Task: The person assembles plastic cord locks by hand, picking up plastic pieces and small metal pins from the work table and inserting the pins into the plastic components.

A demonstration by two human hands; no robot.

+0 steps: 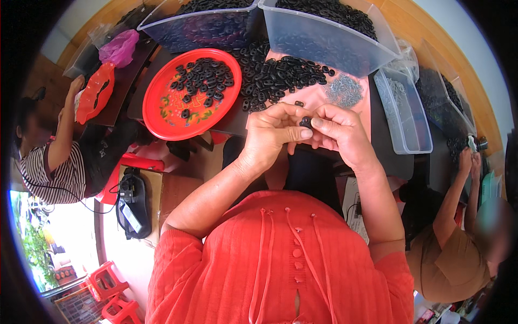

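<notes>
Over the near edge of the table, my left hand point(270, 132) and my right hand point(341, 129) meet, fingers closed in a pinch. Between their fingertips is a small black plastic part point(306, 122); whether anything else is pinched with it is hidden. Just beyond the fingers, another small black part point(298, 103) lies on a pink sheet point(362, 116). A heap of black two-holed parts point(280, 75) spreads behind my hands. To its right sits a pile of small silver metal pieces point(345, 90).
At the left, a red round tray point(156, 116) holds loose black parts. Two large clear bins point(329, 46) of black parts stand at the back. A narrow clear box point(413, 137) with metal pieces is at the right. Co-workers sit at left point(59, 162) and right point(453, 254).
</notes>
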